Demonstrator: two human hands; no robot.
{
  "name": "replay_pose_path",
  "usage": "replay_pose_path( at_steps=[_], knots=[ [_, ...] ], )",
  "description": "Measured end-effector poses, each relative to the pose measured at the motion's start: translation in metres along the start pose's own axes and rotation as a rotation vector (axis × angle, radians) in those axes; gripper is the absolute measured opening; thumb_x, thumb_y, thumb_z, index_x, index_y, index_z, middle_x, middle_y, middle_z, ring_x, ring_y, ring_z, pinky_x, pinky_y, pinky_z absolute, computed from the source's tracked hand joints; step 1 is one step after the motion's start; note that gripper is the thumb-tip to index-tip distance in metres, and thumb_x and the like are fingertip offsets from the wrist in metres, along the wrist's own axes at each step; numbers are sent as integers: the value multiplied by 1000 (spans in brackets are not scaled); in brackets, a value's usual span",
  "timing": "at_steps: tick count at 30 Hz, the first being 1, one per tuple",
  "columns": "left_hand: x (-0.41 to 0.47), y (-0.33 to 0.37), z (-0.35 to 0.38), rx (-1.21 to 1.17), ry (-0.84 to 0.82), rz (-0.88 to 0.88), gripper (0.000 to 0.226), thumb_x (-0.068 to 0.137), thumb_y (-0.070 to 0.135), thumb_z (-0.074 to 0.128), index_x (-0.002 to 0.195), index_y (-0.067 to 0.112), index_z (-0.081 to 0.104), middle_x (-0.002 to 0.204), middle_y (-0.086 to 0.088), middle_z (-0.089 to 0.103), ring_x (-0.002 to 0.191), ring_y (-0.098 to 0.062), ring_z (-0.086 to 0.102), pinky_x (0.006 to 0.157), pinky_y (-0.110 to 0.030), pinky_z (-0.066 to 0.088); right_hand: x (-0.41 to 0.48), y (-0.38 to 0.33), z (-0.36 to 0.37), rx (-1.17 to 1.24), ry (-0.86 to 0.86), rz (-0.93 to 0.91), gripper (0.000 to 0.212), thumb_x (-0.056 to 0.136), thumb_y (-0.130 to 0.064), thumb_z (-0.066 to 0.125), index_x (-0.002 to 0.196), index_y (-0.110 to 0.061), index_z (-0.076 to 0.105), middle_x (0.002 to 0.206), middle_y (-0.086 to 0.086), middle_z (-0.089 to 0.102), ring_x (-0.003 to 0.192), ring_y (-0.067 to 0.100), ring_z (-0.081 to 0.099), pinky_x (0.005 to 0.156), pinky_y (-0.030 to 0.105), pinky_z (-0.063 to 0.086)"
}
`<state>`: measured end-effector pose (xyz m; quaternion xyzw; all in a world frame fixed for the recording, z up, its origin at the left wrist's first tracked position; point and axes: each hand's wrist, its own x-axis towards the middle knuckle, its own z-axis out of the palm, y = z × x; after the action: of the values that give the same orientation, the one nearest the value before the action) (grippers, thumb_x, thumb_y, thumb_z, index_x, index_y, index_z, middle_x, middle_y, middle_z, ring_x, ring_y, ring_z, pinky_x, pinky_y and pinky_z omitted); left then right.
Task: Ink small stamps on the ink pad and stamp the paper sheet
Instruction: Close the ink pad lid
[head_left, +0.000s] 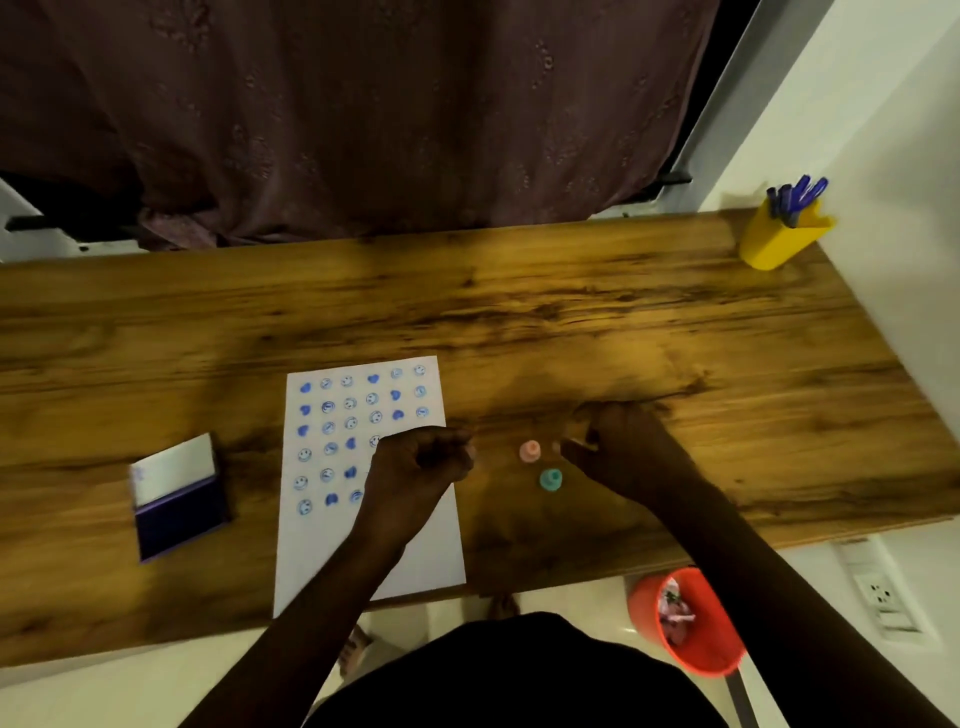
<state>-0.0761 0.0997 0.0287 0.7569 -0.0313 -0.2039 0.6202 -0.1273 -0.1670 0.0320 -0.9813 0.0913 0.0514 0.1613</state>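
Observation:
A white paper sheet (363, 545) lies on the wooden desk, its upper part covered with rows of blue heart and smiley prints. The open ink pad (179, 512), dark blue with a white lid, sits to the left of the sheet. A pink stamp (530, 451) and a teal stamp (550, 479) stand on the desk to the right of the sheet. My left hand (421, 462) hovers over the sheet's right edge with its fingers curled in, and nothing shows in it. My right hand (618, 447) is just right of the pink stamp, fingertips close together; blur hides whether they pinch something small and pale.
A yellow pen holder (776, 239) with blue pens stands at the desk's (571, 322) far right corner by the wall. An orange bin (685, 623) sits on the floor under the desk's near right edge. A dark curtain hangs behind the desk.

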Motion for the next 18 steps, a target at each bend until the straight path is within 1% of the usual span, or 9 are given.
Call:
replay_pose_path(
  at_steps=[1,3,5,7,10,12,13,15,18],
  knots=[
    [1,0,-4,4,7,9,31,86,18,82,92,49,80,95,12,81,94,-13,78,93,-52,62,1,-6,-6,24,43,0,40,84,-51,71,103,-16,73,86,4,77,82,23,73,71,35,57],
    [2,1,-13,2,23,15,32,87,14,80,90,46,80,93,10,82,90,-14,79,90,-49,64,6,-22,-18,124,93,-10,31,85,-48,70,96,-19,73,78,0,75,73,18,72,64,35,58],
    [2,0,-25,-12,58,9,27,87,14,80,90,41,81,93,8,83,89,-15,80,88,-45,65,10,-44,-26,228,85,-41,24,88,-45,68,90,-21,72,74,-4,72,66,7,68,59,32,56],
    [2,0,-40,-25,95,17,26,87,15,81,91,40,82,95,8,83,91,-13,80,84,-39,66,14,-72,-27,321,63,-78,22,90,-44,67,91,-23,73,73,-7,72,62,0,67,57,26,54],
    [-1,-2,-65,-32,134,21,29,88,10,79,94,39,80,97,8,83,94,-14,79,78,-31,66,21,-115,-18,405,43,-120,18,92,-39,67,94,-24,77,82,-11,76,67,-3,66,60,13,47],
    [-5,-4,-85,-20,163,12,34,90,4,76,96,38,77,94,10,83,92,-13,80,73,-26,65,28,-143,-7,450,9,-118,17,92,-36,69,98,-25,79,91,-12,77,73,-8,65,63,2,40],
    [-6,-5,-95,-8,184,7,35,91,3,76,97,38,75,92,10,83,90,-12,80,72,-25,64,31,-155,-2,474,-7,-108,16,92,-36,69,99,-25,79,93,-13,77,74,-9,64,63,0,40],
    [-12,-9,-119,4,240,-6,32,91,3,76,100,34,75,90,9,83,88,-11,80,73,-25,65,37,-180,9,508,-27,-101,19,92,-39,69,100,-25,80,94,-14,77,76,-8,66,67,0,41],
    [-23,-14,-155,-5,311,6,29,90,5,76,100,33,76,88,13,83,85,-10,80,69,-21,64,45,-213,25,509,-54,-125,23,92,-42,68,100,-24,80,96,-12,78,82,0,69,73,11,48]
  ],
)
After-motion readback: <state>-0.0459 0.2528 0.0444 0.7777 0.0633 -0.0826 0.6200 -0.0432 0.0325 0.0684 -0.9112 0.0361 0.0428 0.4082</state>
